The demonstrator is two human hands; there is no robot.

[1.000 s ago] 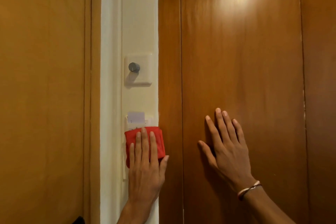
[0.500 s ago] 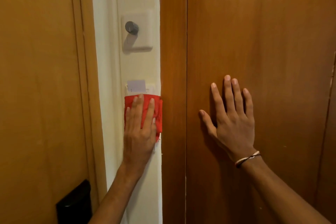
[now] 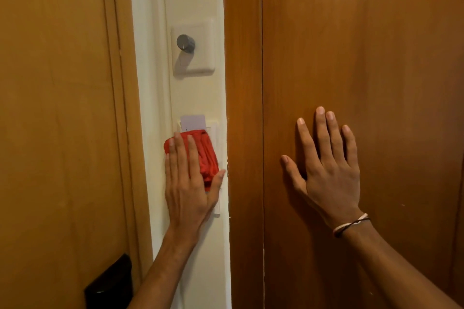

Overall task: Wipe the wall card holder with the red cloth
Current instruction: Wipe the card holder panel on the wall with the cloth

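Note:
The white card holder [image 3: 216,143] is fixed to a cream strip of wall, with a pale card [image 3: 192,121] sticking out of its top. My left hand [image 3: 187,183] lies flat on the red cloth [image 3: 207,155], pressing it against the holder's front and covering most of it. The cloth is bunched toward the holder's left side; the holder's right edge shows bare. My right hand [image 3: 326,165] rests flat and spread on the wooden panel [image 3: 364,57] to the right, holding nothing.
Above the holder a white wall plate carries a grey round knob [image 3: 185,43]. A wooden door [image 3: 57,108] with a black lock plate [image 3: 110,283] stands to the left of the wall strip. Wood panels fill the right.
The cloth under my left hand has slid left and bunched up, baring the holder's right edge. My right hand stays flat on the panel. The view has shifted slightly.

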